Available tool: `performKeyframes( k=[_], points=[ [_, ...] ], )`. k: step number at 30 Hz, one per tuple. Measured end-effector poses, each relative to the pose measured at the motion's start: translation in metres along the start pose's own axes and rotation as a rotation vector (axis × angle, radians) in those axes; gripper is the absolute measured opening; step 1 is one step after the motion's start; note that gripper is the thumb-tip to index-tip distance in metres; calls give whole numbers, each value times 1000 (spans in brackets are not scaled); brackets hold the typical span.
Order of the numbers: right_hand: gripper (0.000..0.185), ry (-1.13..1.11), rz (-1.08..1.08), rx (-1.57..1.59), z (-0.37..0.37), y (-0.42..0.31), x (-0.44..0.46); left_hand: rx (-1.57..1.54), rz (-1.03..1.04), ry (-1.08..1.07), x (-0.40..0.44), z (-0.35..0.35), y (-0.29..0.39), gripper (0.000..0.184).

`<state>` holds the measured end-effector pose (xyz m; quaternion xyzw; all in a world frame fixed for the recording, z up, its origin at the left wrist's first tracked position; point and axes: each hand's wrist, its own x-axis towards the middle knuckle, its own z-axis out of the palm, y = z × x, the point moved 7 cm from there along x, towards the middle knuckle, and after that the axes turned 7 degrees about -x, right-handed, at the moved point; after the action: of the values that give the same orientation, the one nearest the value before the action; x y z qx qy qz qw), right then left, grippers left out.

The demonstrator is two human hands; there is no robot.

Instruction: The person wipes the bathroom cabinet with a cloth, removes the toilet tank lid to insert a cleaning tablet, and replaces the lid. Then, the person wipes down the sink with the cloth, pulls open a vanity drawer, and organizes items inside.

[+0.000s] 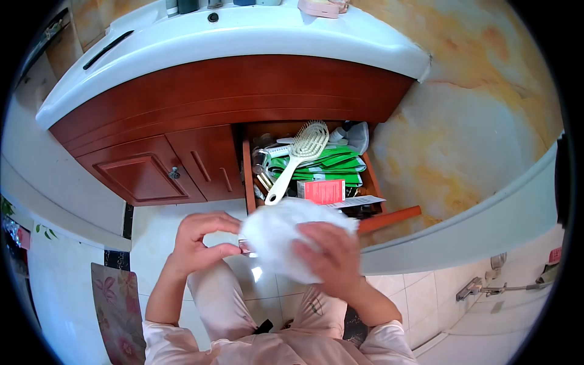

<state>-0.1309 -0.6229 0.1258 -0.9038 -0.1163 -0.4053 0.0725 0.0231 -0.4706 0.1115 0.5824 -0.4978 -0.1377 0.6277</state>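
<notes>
My right hand (333,258) is closed on a crumpled white cloth or tissue (277,225), blurred by motion. To its left, my left hand (204,238) pinches a small shiny object (245,246) between thumb and fingers. Most of that object is hidden behind the white cloth, so its kind cannot be made out. Just beyond both hands is an open drawer (248,176). A pale hairbrush (309,143) lies on top of its contents, with green packets (337,163), a red box (322,191) and a sheet of white paper (359,201).
Above the drawer runs a red-brown vanity cabinet (231,85) with a white basin top (255,36). A closed cabinet door (143,173) is on the left. A floral mat (118,310) lies on the tiled floor at lower left. A marbled wall (450,140) stands on the right.
</notes>
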Motion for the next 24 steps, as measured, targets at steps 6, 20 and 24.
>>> performKeyframes(
  k=[6, 20, 24],
  points=[
    [45, 220, 510, -132, -72, 101, -60, 462, 210, -330, 79, 37, 9, 49],
    [43, 347, 451, -199, -76, 103, -64, 573, 342, -682, 141, 97, -16, 76],
    [44, 308, 478, -187, -67, 90, -52, -35, -90, -389, 133, 41, -27, 100]
  ],
)
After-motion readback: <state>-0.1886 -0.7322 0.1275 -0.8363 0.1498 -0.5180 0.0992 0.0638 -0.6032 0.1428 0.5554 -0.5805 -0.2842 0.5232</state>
